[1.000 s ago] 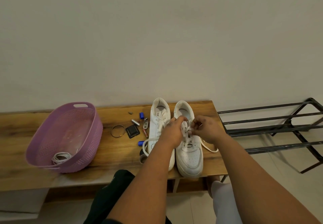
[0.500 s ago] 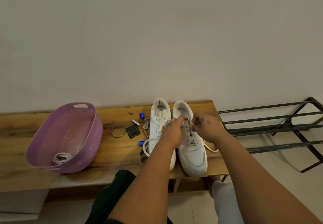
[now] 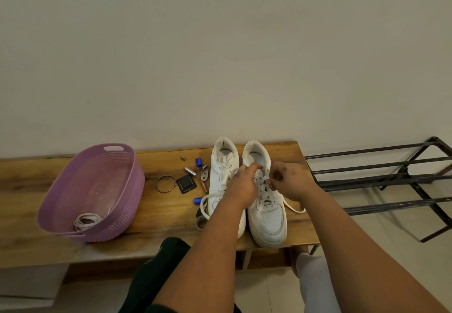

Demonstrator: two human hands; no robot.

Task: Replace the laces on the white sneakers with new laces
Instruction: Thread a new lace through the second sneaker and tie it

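Note:
Two white sneakers stand side by side on the wooden bench, toes toward me. My left hand (image 3: 241, 185) rests on the tongue side of the right sneaker (image 3: 267, 217), fingers pinching near its upper eyelets. My right hand (image 3: 288, 180) pinches the white lace (image 3: 294, 207) at the upper eyelets; a loose end trails off to the right on the bench. The left sneaker (image 3: 221, 173) is laced, its lace looping out on its left. A coiled white lace (image 3: 86, 219) lies in the purple basket.
The purple plastic basket (image 3: 117, 205) sits at the left of the bench (image 3: 161, 217). Small items lie between basket and shoes: a bracelet ring (image 3: 165, 183), a black square piece (image 3: 186, 183), batteries. A black metal rack (image 3: 381, 178) stands at the right.
The right sneaker has shifted slightly, its toe now a little further right. Both hands stay at its upper eyelets, with the right hand's fingers working the lace.

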